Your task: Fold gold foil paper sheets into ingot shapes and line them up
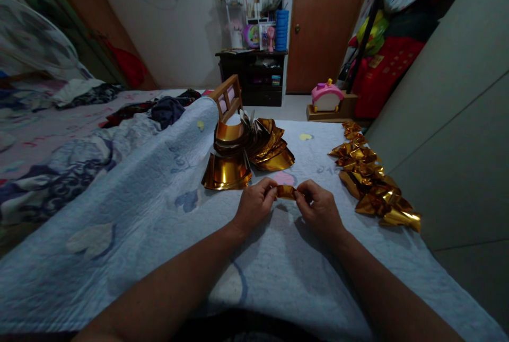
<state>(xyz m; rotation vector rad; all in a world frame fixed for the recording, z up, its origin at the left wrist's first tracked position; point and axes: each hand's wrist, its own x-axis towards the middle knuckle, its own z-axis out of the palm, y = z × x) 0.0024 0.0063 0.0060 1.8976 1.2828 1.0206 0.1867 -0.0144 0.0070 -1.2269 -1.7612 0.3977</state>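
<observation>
Strip of gold foil (286,192), short and narrow, spanned between two sets of fingertips at mid-quilt, just in front of a pink printed patch. Long axis running side to side across the line of view, nearly level; one end at the left hand (256,203), the other at the right hand (320,208), neither clearly nearer. Thumb and forefinger of each hand pinched on the foil, remaining fingers curled in; exact contact at both ends partly hidden by the fingers. Contact between strip and cloth hard to tell, with shadow close below.

Beyond the left hand, fanned stacks of gold foil sheets (228,172), curved and overlapping, glossy on the nearest layers. Off to the right, apart from the right hand, a crowded row of crumpled gold foil pieces (369,172) along the right edge.

Underneath, pale blue quilt (147,220) printed with hearts, lightly rumpled, rising in a slope at left. Behind the stacks, a small wooden frame (237,90). Farther off, dark cabinet (262,97), brown door (328,24) and pink toy (325,99); at far left, pale electric fan (35,40) above a bed with pink sheet (79,114); close on the right, light-coloured panelling (449,135). Dim light throughout.
</observation>
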